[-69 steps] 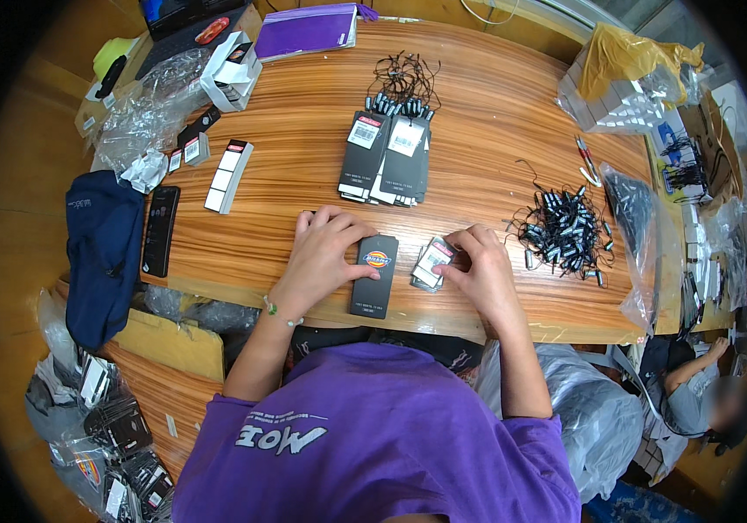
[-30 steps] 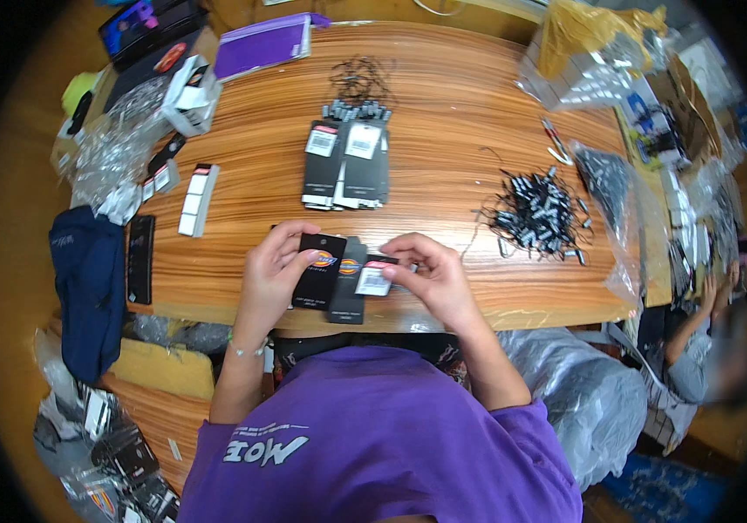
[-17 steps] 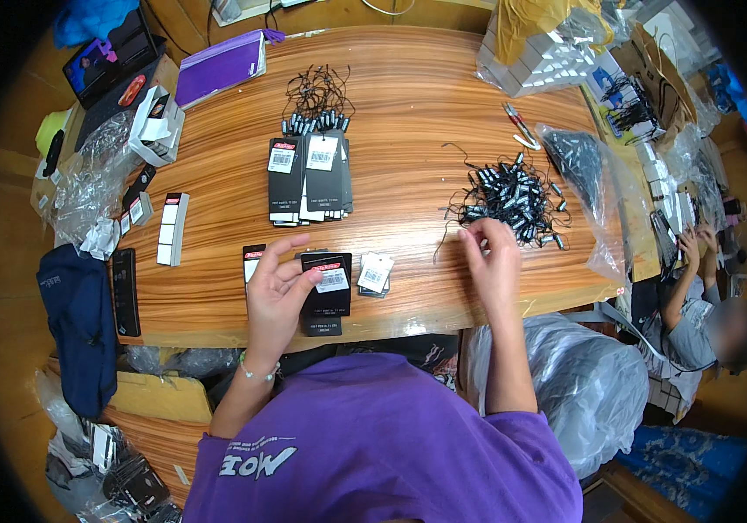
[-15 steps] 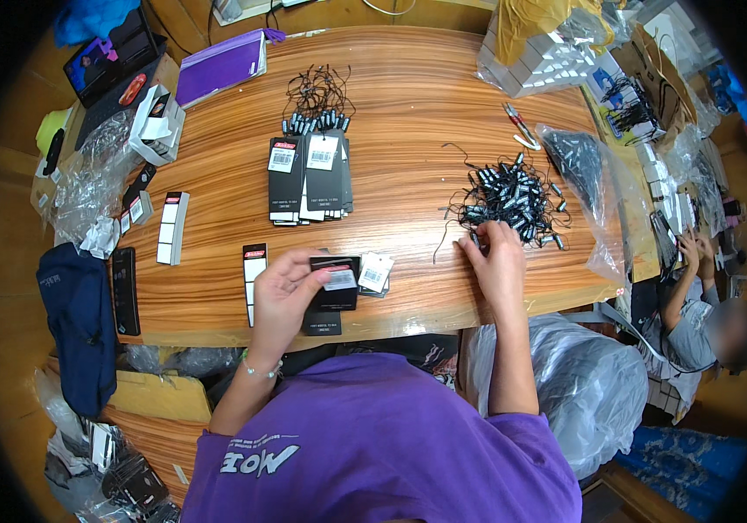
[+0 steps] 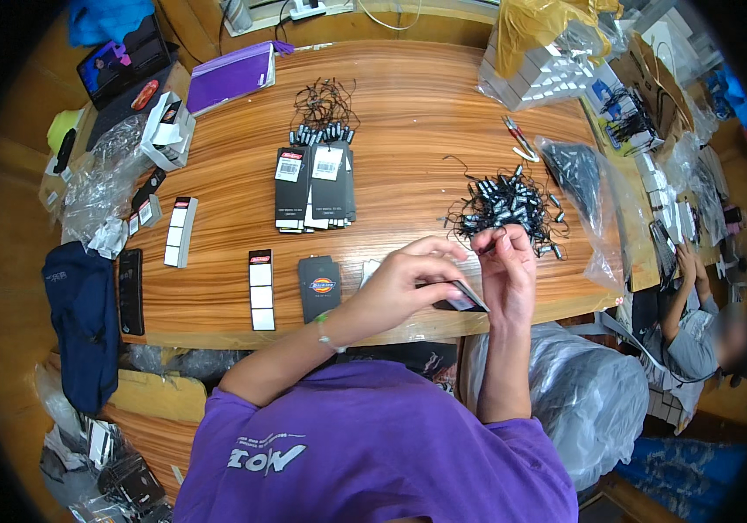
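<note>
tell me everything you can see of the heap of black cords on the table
The heap of black cords is a loose tangle of thin, string-like strands with many small pale-grey and black pieces, perhaps plastic, among them. Stray strands stick out at its edges. It lies on the right part of the wood-grained table. The right hand overlaps its near edge in view; contact is unclear.

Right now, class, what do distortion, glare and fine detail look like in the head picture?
In the head view, fisheye distortion bows the wooden table's edges inside a black rim; in the same view, highlights streak the grey plastic wrapping; also in the head view, the detail at the right hand's fingertips is too small and dark to make out.
</note>
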Demonstrator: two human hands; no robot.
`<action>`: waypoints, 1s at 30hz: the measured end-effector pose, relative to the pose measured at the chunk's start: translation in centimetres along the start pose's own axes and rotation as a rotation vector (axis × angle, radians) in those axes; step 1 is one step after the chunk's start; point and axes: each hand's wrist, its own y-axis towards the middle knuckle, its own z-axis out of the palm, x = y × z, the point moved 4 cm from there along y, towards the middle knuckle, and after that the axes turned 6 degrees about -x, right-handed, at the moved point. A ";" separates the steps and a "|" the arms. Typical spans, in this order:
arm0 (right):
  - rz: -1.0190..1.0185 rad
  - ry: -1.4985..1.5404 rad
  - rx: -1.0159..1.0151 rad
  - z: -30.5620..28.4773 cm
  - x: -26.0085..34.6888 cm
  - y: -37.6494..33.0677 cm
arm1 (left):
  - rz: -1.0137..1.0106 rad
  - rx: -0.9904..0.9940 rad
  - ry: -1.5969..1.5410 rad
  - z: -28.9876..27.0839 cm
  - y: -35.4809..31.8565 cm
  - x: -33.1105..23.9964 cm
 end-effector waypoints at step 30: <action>-0.198 -0.635 -0.015 4.7 2.5 -0.3 | 0.058 -0.515 -0.191 -4.4 0.2 0.7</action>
